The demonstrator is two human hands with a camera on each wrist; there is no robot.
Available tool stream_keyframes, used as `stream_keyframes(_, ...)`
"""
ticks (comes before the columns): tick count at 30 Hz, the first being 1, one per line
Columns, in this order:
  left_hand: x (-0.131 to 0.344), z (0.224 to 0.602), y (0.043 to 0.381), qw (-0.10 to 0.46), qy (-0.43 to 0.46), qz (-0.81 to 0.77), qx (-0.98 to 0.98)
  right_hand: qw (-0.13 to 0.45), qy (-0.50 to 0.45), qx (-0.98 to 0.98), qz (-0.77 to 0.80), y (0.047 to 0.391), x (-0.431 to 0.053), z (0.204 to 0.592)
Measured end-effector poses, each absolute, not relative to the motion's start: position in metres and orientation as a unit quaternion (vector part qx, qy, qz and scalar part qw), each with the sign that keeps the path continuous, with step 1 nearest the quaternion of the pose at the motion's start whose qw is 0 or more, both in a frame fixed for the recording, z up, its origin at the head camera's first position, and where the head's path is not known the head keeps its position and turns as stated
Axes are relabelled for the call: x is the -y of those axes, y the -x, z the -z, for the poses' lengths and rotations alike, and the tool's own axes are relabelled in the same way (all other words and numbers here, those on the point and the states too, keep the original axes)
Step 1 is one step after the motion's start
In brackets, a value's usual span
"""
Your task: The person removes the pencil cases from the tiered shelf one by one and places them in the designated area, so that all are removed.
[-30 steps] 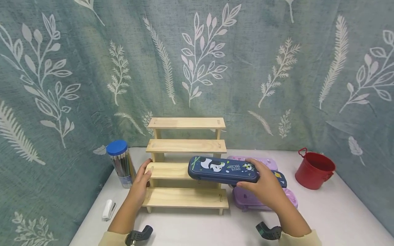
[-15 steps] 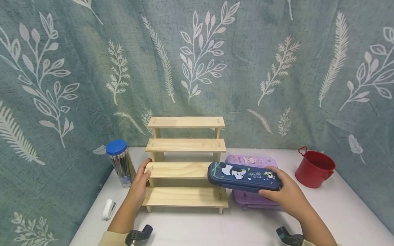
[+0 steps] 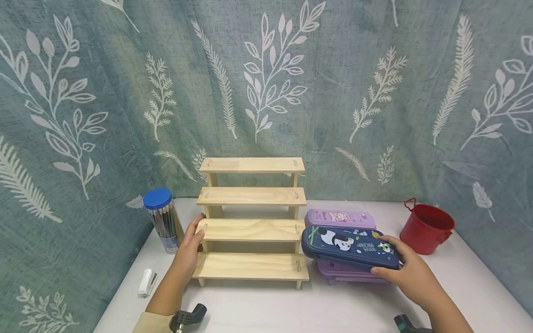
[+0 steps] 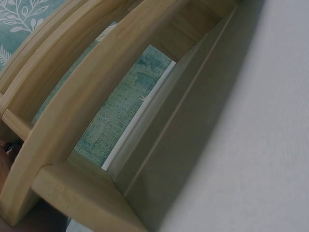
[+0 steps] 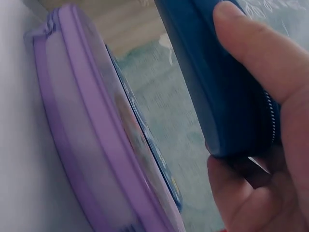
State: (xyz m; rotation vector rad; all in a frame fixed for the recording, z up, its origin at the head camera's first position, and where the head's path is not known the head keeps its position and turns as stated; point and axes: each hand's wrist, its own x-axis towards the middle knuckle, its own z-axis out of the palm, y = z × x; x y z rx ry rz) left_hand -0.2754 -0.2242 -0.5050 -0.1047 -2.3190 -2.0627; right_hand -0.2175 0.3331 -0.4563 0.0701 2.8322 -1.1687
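Note:
My right hand (image 3: 412,275) holds a navy pencil case (image 3: 347,247) with a panda print by its right end, thumb on the near side. In the right wrist view, a gap shows between this pencil case (image 5: 207,82) and a purple pencil case (image 5: 96,111) beneath it. Another dark blue case lies mostly hidden under the held one. My left hand (image 3: 187,254) grips the left end of a four-step wooden display shelf (image 3: 251,230), thumb on the second step from the bottom. The wooden shelf (image 4: 91,77) fills much of the left wrist view, with the fingers mostly hidden.
Behind the held case lies a lilac pencil case (image 3: 333,216). A red bucket (image 3: 424,233) stands at the right. Left of the shelf are a blue-lidded jar of pencils (image 3: 163,222) and a white stapler (image 3: 146,282). A patterned curtain (image 3: 325,115) hangs behind the white table (image 3: 258,310).
My right hand has carried the panda pencil case rightward and down, from in front of the shelf to over the other pencil cases. The left hand has stayed on the shelf's end.

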Motion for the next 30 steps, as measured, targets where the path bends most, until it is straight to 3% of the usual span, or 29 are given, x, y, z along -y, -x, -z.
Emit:
stream_keyframes(10, 0.224, 0.504, 0.276, 0.019, 0.038, 0.667, 0.744, 0.095, -0.044, -0.922, 0.373, 0.207, -0.372, 0.460)
stream_keyframes(30, 0.226, 0.503, 0.278, 0.027, 0.051, 0.666, 0.743, 0.166, -0.046, -0.925, 0.337, 0.192, -0.391, 0.478)
